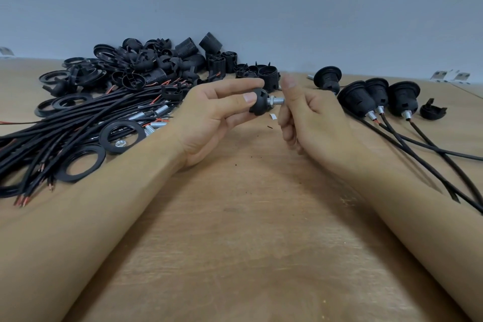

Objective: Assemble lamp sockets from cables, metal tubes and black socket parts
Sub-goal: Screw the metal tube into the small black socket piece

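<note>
On the far left of the wooden table [248, 230], a bundle of black cables [78, 123] with bared copper ends is seen lying unused, with flat black rings [79, 162], a loose hex nut [120, 143] and several metal tubes [156, 124] scattered over and beside it. Behind them, against the wall, a heap of black socket parts [156, 63] is piled, untouched. At centre, a domed black socket cap [258, 102] is pinched between the thumb and fingers of the left hand [209, 117], held above the table; a threaded metal tube [278, 100] with a nut is already fitted in it and projects to the right. The tube's free end is met by the right hand [308, 112], whose curled fingers are closed loosely beside it; whether the tube tip is actually gripped cannot be told. To the right, four finished sockets [366, 98] with cables trailing are laid in a row, a spare black cap [432, 111] just beyond them. By that count, a few units are judged complete, one is at the tube-fitting stage with no cable yet threaded, and most of the stock is left to be assembled.
</note>
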Demonstrator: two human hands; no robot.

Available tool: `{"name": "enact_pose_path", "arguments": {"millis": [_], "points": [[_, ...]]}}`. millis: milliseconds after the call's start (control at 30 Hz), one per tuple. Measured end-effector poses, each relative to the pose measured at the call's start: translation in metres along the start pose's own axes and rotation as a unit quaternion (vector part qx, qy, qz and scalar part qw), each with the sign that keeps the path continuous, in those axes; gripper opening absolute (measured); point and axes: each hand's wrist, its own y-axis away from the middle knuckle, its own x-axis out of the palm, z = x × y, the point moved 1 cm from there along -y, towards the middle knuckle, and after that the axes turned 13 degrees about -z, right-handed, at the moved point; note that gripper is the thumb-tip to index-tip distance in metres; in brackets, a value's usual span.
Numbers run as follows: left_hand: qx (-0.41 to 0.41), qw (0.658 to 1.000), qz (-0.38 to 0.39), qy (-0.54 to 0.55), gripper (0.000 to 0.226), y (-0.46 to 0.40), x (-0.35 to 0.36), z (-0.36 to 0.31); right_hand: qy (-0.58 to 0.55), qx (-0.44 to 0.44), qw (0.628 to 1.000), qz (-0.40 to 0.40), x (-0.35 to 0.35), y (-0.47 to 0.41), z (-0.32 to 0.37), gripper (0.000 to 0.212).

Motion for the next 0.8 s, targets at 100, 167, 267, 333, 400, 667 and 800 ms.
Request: {"name": "enact_pose_path", "arguments": {"millis": [100,167,267,333,400,667,800], "points": [[0.000,1.000,-0.004,-0.004,0.024,-0.0004,-0.0010,-0.0004,0.001,-0.008,1.000,0.029,-0.0007,-0.0002,0.0001,0.037],[-0.001,1.000,0.003,-0.005,0.025,0.0003,-0.0003,0.0005,0.013,-0.026,0.999,0.036,0.0010,0.0008,-0.0010,0.043],[0.001,1.000,0.004,-0.007,0.025,0.0002,-0.0005,0.0006,-0.003,0.001,1.000,0.013,0.0008,0.0010,-0.0010,0.066],[0.002,1.000,-0.003,-0.006,0.025,-0.0014,-0.0016,-0.0008,-0.003,0.004,1.000,0.010,-0.0012,-0.0012,-0.0013,0.057],[0.002,1.000,-0.002,-0.007,0.026,-0.0016,-0.0022,-0.0003,0.011,-0.023,0.999,0.022,-0.0009,-0.0019,-0.0012,0.036],[0.010,1.000,0.001,-0.023,0.025,-0.0007,-0.0029,0.0006,0.042,-0.049,0.998,0.009,-0.0019,0.0000,0.0021,0.047],[0.013,0.999,0.006,-0.033,0.028,0.0024,0.0005,0.0018,0.058,-0.051,0.997,0.011,0.0005,-0.0005,0.0014,0.050]]}}
